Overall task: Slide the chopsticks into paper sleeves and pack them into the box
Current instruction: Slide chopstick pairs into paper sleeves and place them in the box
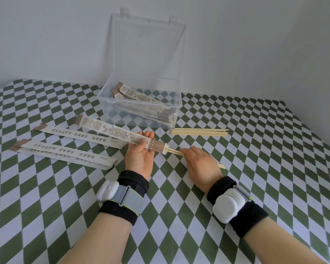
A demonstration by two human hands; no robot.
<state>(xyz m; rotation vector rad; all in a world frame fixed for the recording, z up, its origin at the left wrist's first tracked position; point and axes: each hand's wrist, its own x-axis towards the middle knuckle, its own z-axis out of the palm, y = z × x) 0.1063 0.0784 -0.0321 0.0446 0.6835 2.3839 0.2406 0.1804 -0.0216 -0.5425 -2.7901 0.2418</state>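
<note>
At frame centre our left hand [139, 156] pinches the paper sleeve [111, 130] while our right hand [200, 162] grips a chopstick pair [174, 151], tips just inside. Next they likely need a straight push home.

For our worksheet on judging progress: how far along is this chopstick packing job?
Done: several sleeved sets lie in the open box. In hand: the left hand holds a sleeve, and the right hand grips a chopstick pair that is only partly inserted. Left: loose chopsticks beside the box and empty sleeves on the table, not yet packed.
</note>
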